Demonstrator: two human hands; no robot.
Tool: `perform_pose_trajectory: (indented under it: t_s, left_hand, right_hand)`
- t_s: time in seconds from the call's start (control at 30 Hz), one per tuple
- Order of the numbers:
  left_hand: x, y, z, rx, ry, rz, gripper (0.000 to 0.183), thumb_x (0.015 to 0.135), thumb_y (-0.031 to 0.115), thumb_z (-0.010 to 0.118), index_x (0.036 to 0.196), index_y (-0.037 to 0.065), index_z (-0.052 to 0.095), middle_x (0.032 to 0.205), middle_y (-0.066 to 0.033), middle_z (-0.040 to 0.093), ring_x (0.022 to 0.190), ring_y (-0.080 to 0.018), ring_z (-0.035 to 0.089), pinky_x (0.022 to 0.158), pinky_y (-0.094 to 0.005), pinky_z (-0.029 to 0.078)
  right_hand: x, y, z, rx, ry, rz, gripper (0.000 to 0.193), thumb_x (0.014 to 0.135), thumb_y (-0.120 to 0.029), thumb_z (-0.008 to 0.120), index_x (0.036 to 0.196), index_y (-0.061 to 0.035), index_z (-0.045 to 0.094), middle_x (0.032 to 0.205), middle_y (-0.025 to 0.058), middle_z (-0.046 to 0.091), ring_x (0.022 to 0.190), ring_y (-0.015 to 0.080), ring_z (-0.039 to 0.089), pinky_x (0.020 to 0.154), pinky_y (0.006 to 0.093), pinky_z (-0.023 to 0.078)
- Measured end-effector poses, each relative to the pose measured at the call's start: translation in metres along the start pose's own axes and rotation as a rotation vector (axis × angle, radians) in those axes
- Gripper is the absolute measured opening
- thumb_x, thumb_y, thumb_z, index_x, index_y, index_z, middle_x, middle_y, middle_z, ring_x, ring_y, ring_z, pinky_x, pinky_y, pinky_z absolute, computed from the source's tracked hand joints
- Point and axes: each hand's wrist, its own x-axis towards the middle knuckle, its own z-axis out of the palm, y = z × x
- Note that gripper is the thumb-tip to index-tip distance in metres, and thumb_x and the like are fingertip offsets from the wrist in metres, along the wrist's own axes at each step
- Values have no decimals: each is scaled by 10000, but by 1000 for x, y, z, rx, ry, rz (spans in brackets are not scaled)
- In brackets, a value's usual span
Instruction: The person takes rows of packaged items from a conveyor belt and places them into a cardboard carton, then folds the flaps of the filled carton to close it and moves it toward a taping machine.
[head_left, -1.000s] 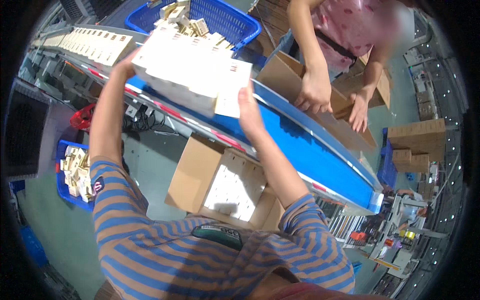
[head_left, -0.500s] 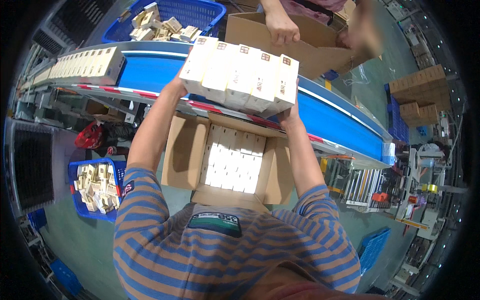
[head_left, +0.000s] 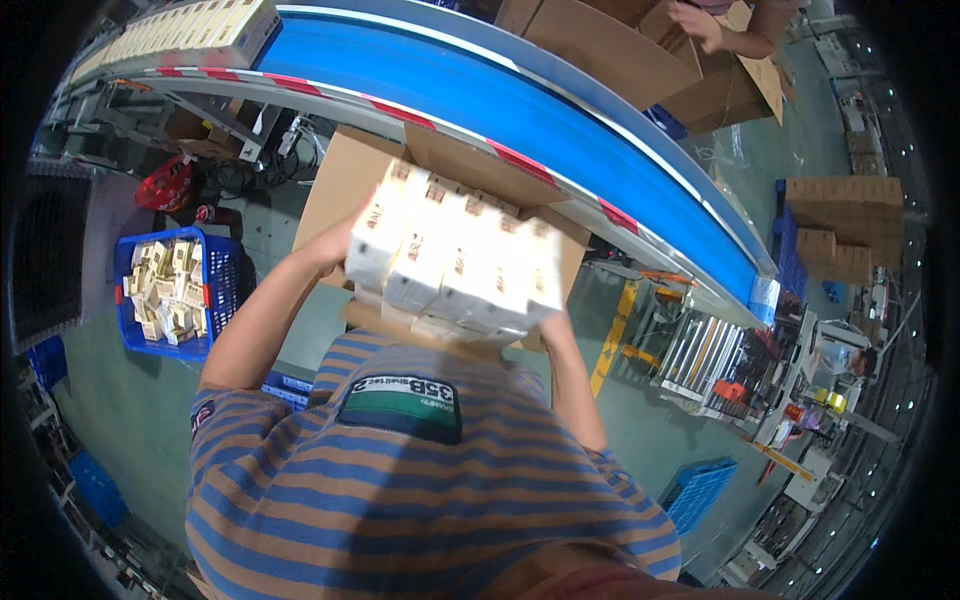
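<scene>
A row of several white-and-cream soft packs [head_left: 450, 250], which look like tissue packs, is squeezed between my two hands. At its left end my left hand [head_left: 335, 248] presses inward. My right hand [head_left: 550, 328] grips the opposite end, its fingers partly hidden by the packs. The row is held over an open cardboard box [head_left: 340, 185] in front of my body, with flaps spread out around it. More white packs show below the row's near edge; most of the box's inside is covered from sight.
Beyond the box runs a blue conveyor belt [head_left: 450, 85], with a line of packs [head_left: 190, 35] at its left. A blue basket [head_left: 160, 345] of loose packs stands left on the floor. Another person's hand [head_left: 700, 25] is near a large carton [head_left: 610, 45]. A blue pallet [head_left: 700, 495] lies at right.
Both hands have brought the row of packs from above the conveyor toward my body, over the open box. The co-worker's hand has moved away from the carton's near side.
</scene>
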Motion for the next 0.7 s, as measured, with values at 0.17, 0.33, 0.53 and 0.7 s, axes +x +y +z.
perform_pose_trajectory:
  t_s: [0.17,0.33,0.53,0.7]
  left_hand:
    - [31,-27,4,974,270,-110,349,845,320,543,1018,35,647,923,-202,655,816,-339,635,739,-433,497]
    - [64,33,32,990,230,398,443,790,405,632,1123,113,624,995,-161,646,977,-326,601,813,-437,481]
    - [96,8,39,1133,-331,233,591,722,562,659,1136,141,628,1041,-168,643,1000,-335,594,869,-423,463]
    - [68,96,-101,880,591,722,307,806,381,639,850,80,683,841,-121,666,803,-303,639,737,-386,508]
  right_hand:
    - [18,-66,-2,-739,-67,-53,328,820,-366,592,774,-57,694,715,190,640,709,326,651,618,381,491]
    - [85,-95,27,-709,-83,-418,405,823,-431,598,1002,-78,685,982,150,659,858,285,640,754,374,488]
    - [95,-45,66,-894,-592,-243,723,697,-579,656,1227,-95,572,1120,179,624,1047,346,586,907,402,449]
    - [110,-135,35,-544,-451,-214,491,768,-348,698,1145,-40,630,1011,166,670,872,253,669,773,331,516]
